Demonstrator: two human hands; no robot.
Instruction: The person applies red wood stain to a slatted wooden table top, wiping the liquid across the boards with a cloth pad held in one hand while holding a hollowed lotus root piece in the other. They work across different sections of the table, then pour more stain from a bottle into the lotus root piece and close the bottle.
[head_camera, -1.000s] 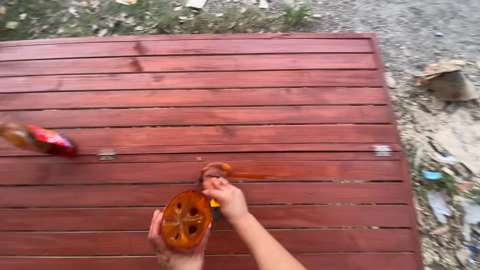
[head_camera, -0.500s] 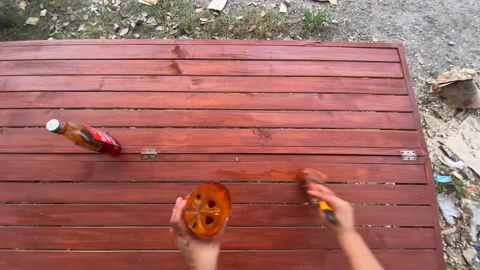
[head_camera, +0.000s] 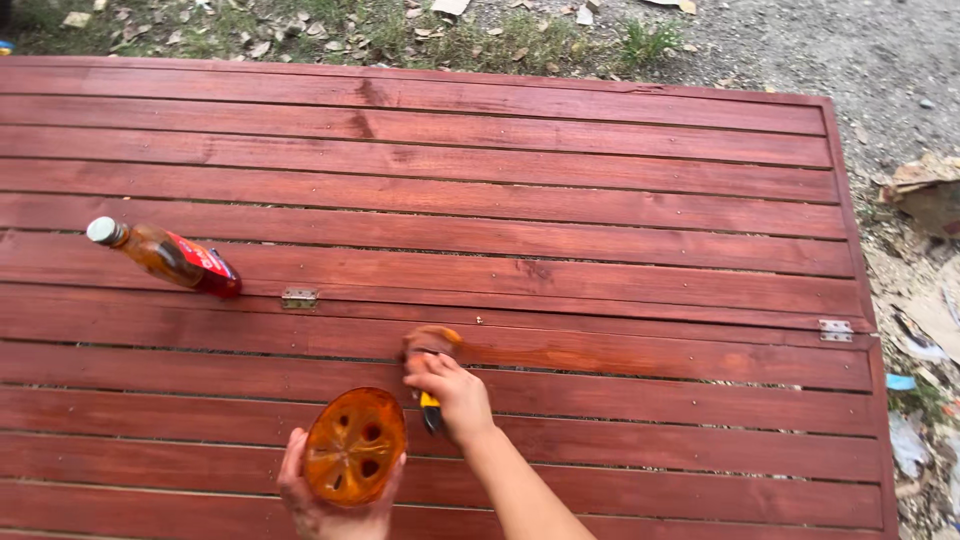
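Since half a second ago, the right hand (head_camera: 452, 392) has swept its paintbrush (head_camera: 430, 352) back leftward along the slat, from the right part of the wet streak to a spot just above the cup-like container, and the view has shifted so the bottle now sits lower and further left. The right hand's fingers are clamped on the brush's yellow and dark handle, the bristle end pressed on the red-brown slatted wooden worktop (head_camera: 600, 220) at the left end of a glossy, orange-toned wet streak (head_camera: 640, 352) that runs rightward along one slat. The left hand (head_camera: 335, 495), at the bottom edge of the view, has its fingers wrapped from below around a round orange container (head_camera: 354, 445), tilted so its stained inside with dark holes faces the camera; it is held just beside the right wrist. A plastic bottle (head_camera: 165, 255) of amber liquid with a white cap and red label stands well apart to the left. Two small metal hinges (head_camera: 299, 297) sit along one seam, one near the bottle, one at the right edge. Gravel, grass and scraps of debris (head_camera: 925, 190) border the worktop.
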